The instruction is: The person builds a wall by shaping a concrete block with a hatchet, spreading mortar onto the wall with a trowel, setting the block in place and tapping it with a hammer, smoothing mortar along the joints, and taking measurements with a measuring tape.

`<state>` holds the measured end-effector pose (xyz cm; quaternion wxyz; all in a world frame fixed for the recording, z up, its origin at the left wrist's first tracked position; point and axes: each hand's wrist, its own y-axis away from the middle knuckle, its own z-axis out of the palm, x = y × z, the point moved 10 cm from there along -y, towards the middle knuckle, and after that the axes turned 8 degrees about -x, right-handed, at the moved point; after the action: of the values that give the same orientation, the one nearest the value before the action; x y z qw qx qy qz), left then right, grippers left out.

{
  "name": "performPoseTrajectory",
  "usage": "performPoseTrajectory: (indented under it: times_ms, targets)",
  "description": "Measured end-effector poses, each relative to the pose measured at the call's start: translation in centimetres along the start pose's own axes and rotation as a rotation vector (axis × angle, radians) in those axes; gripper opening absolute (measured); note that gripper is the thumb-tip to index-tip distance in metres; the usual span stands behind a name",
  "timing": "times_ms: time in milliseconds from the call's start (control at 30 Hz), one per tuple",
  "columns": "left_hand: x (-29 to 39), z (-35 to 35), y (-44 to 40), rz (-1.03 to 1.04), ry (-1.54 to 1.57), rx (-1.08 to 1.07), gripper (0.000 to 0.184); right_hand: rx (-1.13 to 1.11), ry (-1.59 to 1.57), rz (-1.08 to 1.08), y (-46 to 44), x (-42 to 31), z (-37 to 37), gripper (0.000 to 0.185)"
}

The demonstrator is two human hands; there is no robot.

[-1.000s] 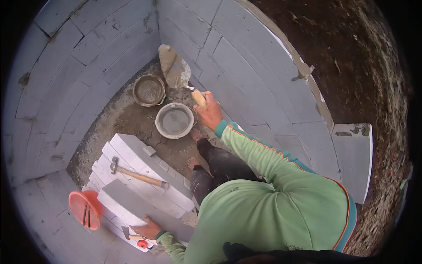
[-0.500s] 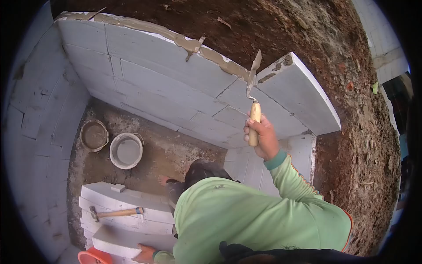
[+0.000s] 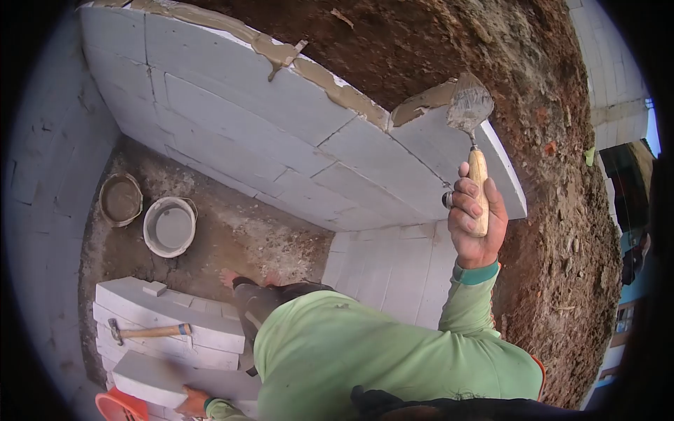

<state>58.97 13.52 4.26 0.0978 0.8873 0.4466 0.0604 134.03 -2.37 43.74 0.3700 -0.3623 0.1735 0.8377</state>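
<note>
In the head view, the right hand (image 3: 479, 210) is wrapped round the wooden handle of the trowel (image 3: 469, 105), whose blade is at the far corner of the raised block (image 3: 437, 137) at the right end of the wall (image 3: 232, 119). Mortar (image 3: 421, 103) lies along that block's short upper edge, from the wall's top edge towards the blade; whether the steel presses on it is hard to tell. For an even layer, the blade is probably best tilted low and drawn along the edge with light, steady pressure, its side then trimming any overhang off the face. The left hand (image 3: 192, 401) touches the right part of a loose block (image 3: 158, 379) at the near edge of the block stack (image 3: 210, 340); I cannot tell whether its fingers grip. Leaning lightly there seems wise, since the block could slide. A hammer (image 3: 151, 331) lies towards the stack's left edge.
</note>
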Motion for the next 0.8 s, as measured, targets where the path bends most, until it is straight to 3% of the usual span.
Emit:
performPoseTrajectory:
  times_ms: [200,500,600,767,800]
  targets:
    - [-0.1,1.2,-1.1,0.048,-0.032,-0.003,0.086,-0.009,0.410,-0.194,2.0,-5.5,0.8,0.049]
    - [0.0,0.7,-0.8,0.035,0.041,-0.014,0.085,0.141,1.194,-0.190,-0.5,-2.5,-3.0,0.046]
    - [1.0,-0.4,0.5,0.044,0.036,-0.027,0.087,0.208,1.653,-0.301,-0.2,-4.7,-1.6,0.042]
    - [0.6,0.2,0.1,0.054,0.077,-0.045,0.089,0.021,2.416,-0.816,0.5,-8.1,4.2,0.051]
    - [0.8,-0.1,0.4,0.055,0.064,-0.051,0.090,0.034,2.503,-0.816,0.2,-8.7,4.4,0.052]
